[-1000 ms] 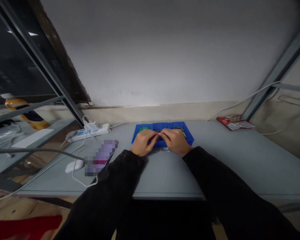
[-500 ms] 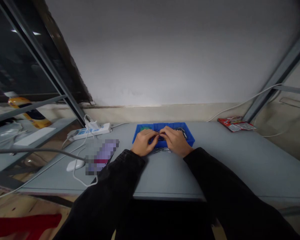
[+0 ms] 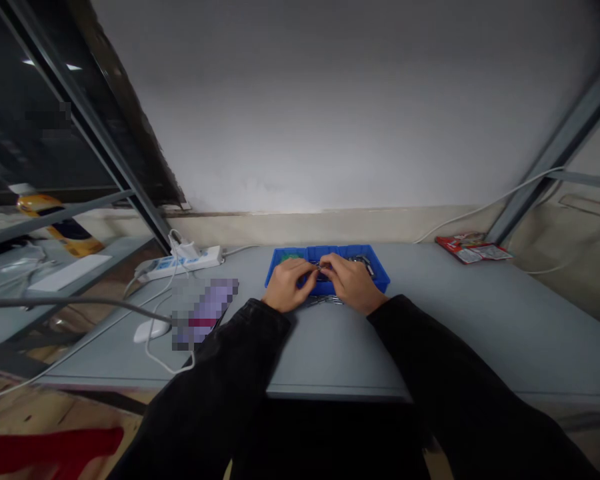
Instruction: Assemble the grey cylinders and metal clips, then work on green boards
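Observation:
Over the front of a blue divided tray (image 3: pixel 321 289), my left hand (image 3: pixel 289 283) and my right hand (image 3: pixel 351 281) face each other with fingers pinched. Something small and thin shows between the fingertips, too small to name. Both hands are closed. Green items (image 3: pixel 291 256) lie in the tray's left compartment. Dark and shiny metal pieces (image 3: pixel 369 265) fill part of the right one. My fingers hide much of the middle compartment. Several thin metal pieces (image 3: pixel 325 300) lie on the table just in front of the tray.
A pixelated purple phone-like object (image 3: pixel 211 308), a white mouse-shaped item (image 3: pixel 151 330) and cables lie on the table (image 3: pixel 340 360) at left. Behind them is a white power strip (image 3: pixel 190 262). A red packet (image 3: pixel 473 248) lies at the back right. A yellow bottle (image 3: pixel 60 223) leans at far left.
The fingertips have parted slightly, and a small thin piece shows a little more between them. Both hands stay in nearly the same place.

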Available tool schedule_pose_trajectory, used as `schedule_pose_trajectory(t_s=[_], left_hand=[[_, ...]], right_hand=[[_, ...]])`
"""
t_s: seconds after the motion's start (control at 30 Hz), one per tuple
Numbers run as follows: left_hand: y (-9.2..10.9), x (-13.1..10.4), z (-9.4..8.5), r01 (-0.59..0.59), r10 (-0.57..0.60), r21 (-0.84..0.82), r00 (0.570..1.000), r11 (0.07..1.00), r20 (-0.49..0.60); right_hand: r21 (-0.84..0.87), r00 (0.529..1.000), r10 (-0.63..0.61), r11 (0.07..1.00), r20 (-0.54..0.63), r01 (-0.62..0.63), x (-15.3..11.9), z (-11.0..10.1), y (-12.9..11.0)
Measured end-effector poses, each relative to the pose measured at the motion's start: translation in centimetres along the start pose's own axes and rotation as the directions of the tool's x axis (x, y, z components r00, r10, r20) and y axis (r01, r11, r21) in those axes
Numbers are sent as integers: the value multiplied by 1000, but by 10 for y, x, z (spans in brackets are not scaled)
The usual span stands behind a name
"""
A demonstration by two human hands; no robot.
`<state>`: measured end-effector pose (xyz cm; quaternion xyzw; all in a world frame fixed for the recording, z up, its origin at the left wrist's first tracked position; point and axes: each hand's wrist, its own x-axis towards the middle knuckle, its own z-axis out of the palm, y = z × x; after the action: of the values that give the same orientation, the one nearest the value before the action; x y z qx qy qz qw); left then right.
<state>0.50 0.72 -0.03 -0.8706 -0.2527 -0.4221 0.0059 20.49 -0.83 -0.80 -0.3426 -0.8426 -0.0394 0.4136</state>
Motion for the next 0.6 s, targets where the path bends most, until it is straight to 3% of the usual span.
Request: schedule_pose_trajectory(t_s=[0.3, 0.47, 0.6], left_hand=[[0, 0, 0, -22, 22, 5, 1000, 1000, 0], [-1, 0, 0, -10, 10, 8, 1000, 1000, -14], [-1, 0, 0, -2, 2, 10, 1000, 1000, 0]], right_hand=[[2, 998, 67, 998, 14, -67, -1, 1, 2], [2, 1000, 19, 1000, 15, -19, 1, -2, 1], [-56, 998, -25, 998, -52, 22, 4, -6, 1]])
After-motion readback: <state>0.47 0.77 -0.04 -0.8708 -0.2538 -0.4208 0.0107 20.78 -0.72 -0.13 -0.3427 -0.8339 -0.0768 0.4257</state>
